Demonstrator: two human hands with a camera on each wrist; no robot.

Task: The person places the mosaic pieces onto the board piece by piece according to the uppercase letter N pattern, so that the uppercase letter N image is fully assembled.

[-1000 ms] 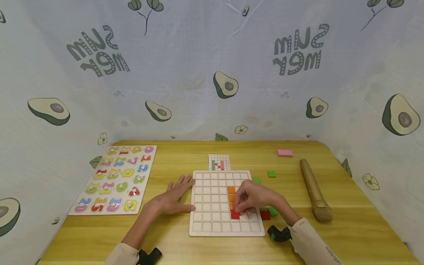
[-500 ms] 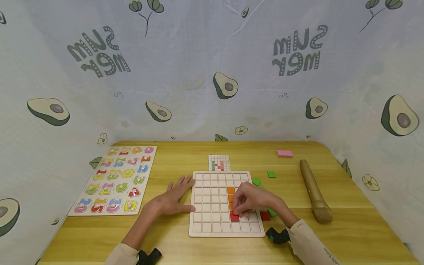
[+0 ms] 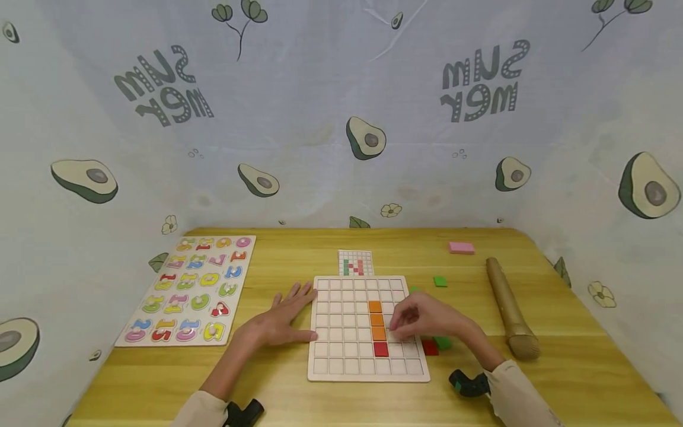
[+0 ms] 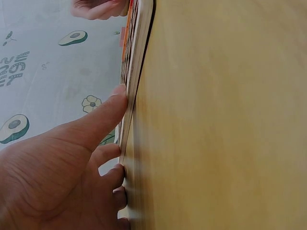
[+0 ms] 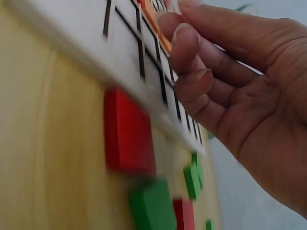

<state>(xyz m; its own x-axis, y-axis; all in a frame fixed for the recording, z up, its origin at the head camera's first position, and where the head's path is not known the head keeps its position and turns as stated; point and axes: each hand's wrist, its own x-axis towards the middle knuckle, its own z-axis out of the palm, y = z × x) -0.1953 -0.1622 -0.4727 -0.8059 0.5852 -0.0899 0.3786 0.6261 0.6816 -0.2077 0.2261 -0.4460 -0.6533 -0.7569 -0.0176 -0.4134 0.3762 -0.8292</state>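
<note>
A pale grid board (image 3: 341, 367) lies on the table. One column of it holds several orange tiles (image 3: 377, 319) with a red tile (image 3: 381, 349) below them, nearest the person. With fingers spread, the left hand (image 3: 274, 323) rests at the board's left edge; its thumb touches that edge in the left wrist view. Over the board's right part hovers the right hand (image 3: 429, 317), its fingers loosely bent and nothing seen between them. In the right wrist view a loose red tile (image 5: 128, 132) and a green tile (image 5: 153, 205) lie beside the board.
A printed pattern card (image 3: 356, 263) lies just beyond the board. At left is a number puzzle board (image 3: 187, 296). To the right are a green tile (image 3: 440, 281), a pink block (image 3: 461, 248) and a brown wooden stick with a thick end (image 3: 509, 305). Patterned cloth (image 3: 309, 101) surrounds the table.
The right hand has let go of the red tile, now flat in its square below the orange ones, and has moved up and to the right. The left hand stays put.
</note>
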